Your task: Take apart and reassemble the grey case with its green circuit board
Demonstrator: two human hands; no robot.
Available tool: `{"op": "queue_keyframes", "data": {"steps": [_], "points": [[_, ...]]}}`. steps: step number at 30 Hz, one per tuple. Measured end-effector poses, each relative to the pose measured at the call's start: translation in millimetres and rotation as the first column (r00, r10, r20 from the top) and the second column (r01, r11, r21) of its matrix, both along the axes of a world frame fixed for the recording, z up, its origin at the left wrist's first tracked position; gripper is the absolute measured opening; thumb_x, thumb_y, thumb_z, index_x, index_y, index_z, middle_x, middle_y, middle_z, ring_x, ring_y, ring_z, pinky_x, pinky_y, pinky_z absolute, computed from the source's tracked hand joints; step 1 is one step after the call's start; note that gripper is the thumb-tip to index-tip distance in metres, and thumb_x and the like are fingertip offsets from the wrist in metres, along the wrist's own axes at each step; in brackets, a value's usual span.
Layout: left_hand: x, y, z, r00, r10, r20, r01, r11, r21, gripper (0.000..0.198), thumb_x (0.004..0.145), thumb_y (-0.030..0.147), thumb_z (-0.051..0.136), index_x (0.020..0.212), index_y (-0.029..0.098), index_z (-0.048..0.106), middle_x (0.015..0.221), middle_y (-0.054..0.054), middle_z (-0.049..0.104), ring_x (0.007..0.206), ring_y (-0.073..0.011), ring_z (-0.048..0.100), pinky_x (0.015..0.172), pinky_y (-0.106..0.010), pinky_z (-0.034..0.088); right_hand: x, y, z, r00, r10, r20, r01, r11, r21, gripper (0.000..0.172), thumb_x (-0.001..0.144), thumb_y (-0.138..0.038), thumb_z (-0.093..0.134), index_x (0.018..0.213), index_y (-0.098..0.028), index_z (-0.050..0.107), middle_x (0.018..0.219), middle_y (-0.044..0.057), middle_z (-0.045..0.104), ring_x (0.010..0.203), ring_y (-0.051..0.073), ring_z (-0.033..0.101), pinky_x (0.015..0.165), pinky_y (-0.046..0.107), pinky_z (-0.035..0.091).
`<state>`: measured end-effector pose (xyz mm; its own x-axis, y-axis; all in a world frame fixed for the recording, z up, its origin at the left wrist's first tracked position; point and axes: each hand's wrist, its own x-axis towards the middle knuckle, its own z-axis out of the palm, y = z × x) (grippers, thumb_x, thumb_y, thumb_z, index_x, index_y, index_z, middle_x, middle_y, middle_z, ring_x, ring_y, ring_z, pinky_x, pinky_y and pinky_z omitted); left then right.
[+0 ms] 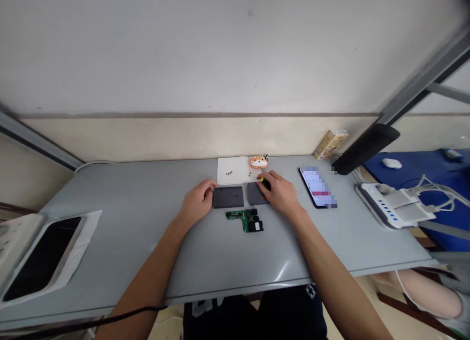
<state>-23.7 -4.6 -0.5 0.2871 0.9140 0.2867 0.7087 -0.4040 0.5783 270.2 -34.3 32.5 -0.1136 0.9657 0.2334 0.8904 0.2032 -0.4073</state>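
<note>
My left hand (199, 199) is closed at the left edge of a flat dark grey casing piece (228, 197), with the fingertips at its edge. In my right hand (278, 189) is a screwdriver (266, 183) with a black and yellow handle; a thin shaft seems to show past the hand. That hand rests over a second dark grey casing piece (254, 193), partly covering it. A green circuit board (243, 219) with black parts lies in front of both pieces. Behind them, several tiny dark screws (229, 173) sit on a white sheet of paper (223, 164).
An orange animal-faced case (259, 162) stands on the paper. On the right are a lit phone (317, 187), a small carton (330, 144), a black upright device (365, 149) and a power strip (378, 207). A dark-screened tablet (44, 256) lies left. Another person's arm (429, 293) shows lower right.
</note>
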Motion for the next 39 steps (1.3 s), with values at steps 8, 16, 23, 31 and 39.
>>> {"op": "queue_keyframes", "data": {"steps": [8, 16, 23, 31, 39], "points": [[7, -5, 6.5, 0.993, -0.082, -0.087, 0.083, 0.997, 0.009, 0.026, 0.095, 0.018, 0.040, 0.102, 0.024, 0.065, 0.104, -0.004, 0.072, 0.092, -0.0218, 0.066, 0.083, -0.033, 0.048, -1, 0, -1.5, 1.000, -0.001, 0.003, 0.001, 1.000, 0.012, 0.026, 0.104, -0.038, 0.045, 0.118, -0.029, 0.066, 0.112, 0.005, 0.071, 0.093, 0.021, 0.069, 0.067, 0.031, 0.041], [9, -5, 3.2, 0.992, -0.062, -0.112, 0.064, 0.998, 0.013, 0.026, 0.095, 0.017, 0.041, 0.102, 0.024, 0.065, 0.106, -0.004, 0.073, 0.095, -0.0233, 0.066, 0.087, -0.036, 0.049, -3, 0, -1.1, 1.000, -0.030, -0.004, 0.030, 0.999, 0.025, 0.026, 0.102, -0.034, 0.047, 0.117, -0.028, 0.067, 0.117, 0.005, 0.071, 0.091, 0.021, 0.069, 0.066, 0.031, 0.041], [9, -6, 7.4, 0.998, -0.029, -0.055, 0.029, 1.000, -0.004, 0.028, 0.097, 0.019, 0.041, 0.110, 0.024, 0.066, 0.108, -0.005, 0.074, 0.095, -0.0221, 0.068, 0.085, -0.033, 0.049, -4, -26, 26.1, 0.995, 0.067, -0.070, -0.058, 0.990, 0.128, 0.023, 0.098, -0.026, 0.052, 0.113, -0.028, 0.070, 0.114, 0.004, 0.075, 0.102, 0.023, 0.069, 0.087, 0.035, 0.048], [5, -3, 6.5, 0.997, 0.074, -0.023, -0.074, 0.997, 0.010, 0.031, 0.091, 0.016, 0.049, 0.118, 0.024, 0.063, 0.080, 0.001, 0.066, 0.070, -0.0168, 0.059, 0.068, -0.028, 0.042, -18, -85, -1.1, 0.941, 0.340, 0.010, -0.340, 0.941, -0.002, 0.037, 0.096, -0.053, 0.059, 0.123, -0.029, 0.069, 0.143, 0.008, 0.061, 0.122, 0.026, 0.064, 0.104, 0.044, 0.051], [1, 1, 5.9, 0.993, 0.089, -0.082, -0.088, 0.996, 0.020, 0.029, 0.088, 0.014, 0.052, 0.113, 0.024, 0.064, 0.095, -0.003, 0.069, 0.086, -0.0205, 0.064, 0.076, -0.032, 0.045, -15, -81, 10.5, 0.900, 0.436, -0.012, -0.436, 0.898, -0.058, 0.032, 0.096, -0.053, 0.061, 0.116, -0.029, 0.071, 0.132, 0.006, 0.066, 0.109, 0.022, 0.068, 0.099, 0.042, 0.054]]}}
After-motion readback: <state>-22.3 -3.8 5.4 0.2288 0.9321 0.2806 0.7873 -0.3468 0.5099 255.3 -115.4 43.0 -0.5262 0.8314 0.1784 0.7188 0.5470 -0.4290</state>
